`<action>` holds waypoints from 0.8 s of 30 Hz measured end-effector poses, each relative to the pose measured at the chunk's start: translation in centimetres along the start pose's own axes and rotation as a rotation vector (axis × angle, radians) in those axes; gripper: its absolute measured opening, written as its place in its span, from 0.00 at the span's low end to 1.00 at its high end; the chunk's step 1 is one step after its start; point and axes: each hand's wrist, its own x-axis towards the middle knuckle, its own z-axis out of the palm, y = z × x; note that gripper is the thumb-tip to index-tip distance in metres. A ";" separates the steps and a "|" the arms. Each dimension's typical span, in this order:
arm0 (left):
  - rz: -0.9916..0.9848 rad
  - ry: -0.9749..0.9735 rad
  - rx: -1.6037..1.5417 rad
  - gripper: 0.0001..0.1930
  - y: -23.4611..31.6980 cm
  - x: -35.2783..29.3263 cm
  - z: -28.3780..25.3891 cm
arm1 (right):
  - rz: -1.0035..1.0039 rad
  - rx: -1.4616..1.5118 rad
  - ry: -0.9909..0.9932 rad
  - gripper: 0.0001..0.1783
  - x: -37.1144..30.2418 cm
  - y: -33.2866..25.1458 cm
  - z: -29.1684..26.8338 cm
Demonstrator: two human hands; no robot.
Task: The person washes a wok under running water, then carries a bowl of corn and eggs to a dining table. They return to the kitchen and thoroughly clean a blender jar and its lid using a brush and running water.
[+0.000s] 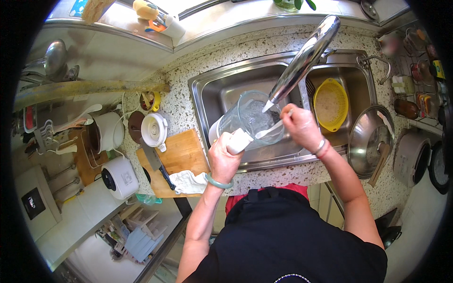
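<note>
Over the left sink basin, my left hand point(223, 159) is closed around the white handle point(239, 141) of a clear glass blender jug point(232, 114). The jug is tilted, its wide mouth under the chrome faucet point(304, 59), and water seems to stir inside. My right hand point(303, 128) grips a slim white spoon point(271, 129) by its upper end. The spoon's lower end lies at the jug's rim, near the handle; whether it touches the glass I cannot tell. A green bangle is on my left wrist.
In the right basin sits a yellow colander point(345, 106). A steel pan lid point(363, 141) leans over the right edge. Left of the sink, a cutting board point(186, 146) bears a knife point(158, 162) and white cloth point(188, 181), beside a white round lid point(154, 129).
</note>
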 end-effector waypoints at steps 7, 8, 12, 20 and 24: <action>-0.068 -0.026 -0.098 0.12 -0.2 -0.3 -0.6 | -0.212 0.028 0.170 0.03 3.3 -0.8 2.0; -0.066 -0.028 -0.111 0.12 -0.2 -0.2 -0.5 | -0.222 0.059 0.179 0.04 3.6 -1.1 2.4; -0.026 -0.079 -0.066 0.12 -0.5 0.1 -0.6 | -0.045 0.159 -0.228 0.10 3.8 -0.2 6.0; -0.079 -0.054 -0.160 0.12 -0.9 0.3 -0.6 | 0.383 0.616 -0.131 0.12 4.6 -1.8 1.8; -0.032 -0.060 -0.158 0.12 -1.7 0.0 -0.4 | 0.362 0.770 -0.074 0.17 3.8 -4.3 -0.8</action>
